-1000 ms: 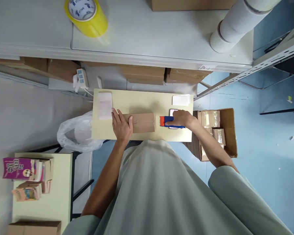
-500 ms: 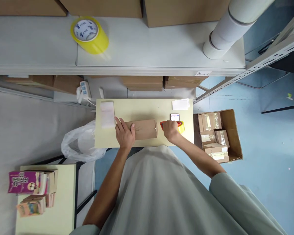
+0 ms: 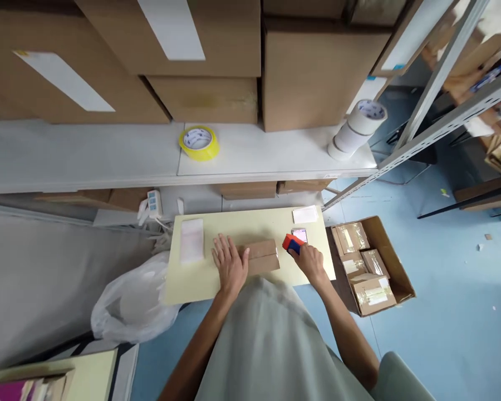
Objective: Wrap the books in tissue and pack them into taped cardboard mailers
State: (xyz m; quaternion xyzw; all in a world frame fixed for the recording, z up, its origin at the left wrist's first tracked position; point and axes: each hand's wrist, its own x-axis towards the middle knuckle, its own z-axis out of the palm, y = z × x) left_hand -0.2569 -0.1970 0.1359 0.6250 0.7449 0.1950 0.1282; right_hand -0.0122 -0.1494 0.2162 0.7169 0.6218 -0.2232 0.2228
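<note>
On the small cream table (image 3: 217,223) lies a closed brown cardboard box (image 3: 264,257), its long side running left to right. My left hand (image 3: 230,264) rests on the box's left end, fingers stretched out and spread. To the right of the box, my right hand (image 3: 309,262) is closed around a tape dispenser (image 3: 293,244) with a red and blue body. The dispenser is held apart from the box, and my fingers hide part of it. Just behind it lies a phone (image 3: 299,234) with its screen lit.
White sheets (image 3: 191,240) lie at the table's left, and white slips (image 3: 305,214) at back right. Right of the table, an open carton (image 3: 394,267) holds several small taped boxes. A plastic bag (image 3: 133,301) hangs at left. A shelf (image 3: 242,150) bears yellow tape (image 3: 211,149) and white rolls (image 3: 353,133).
The view has tilted up, showing more shelf boxes. My right hand has turned the tape dispenser, so its red and blue end now points up and left. My left hand stays on the box.
</note>
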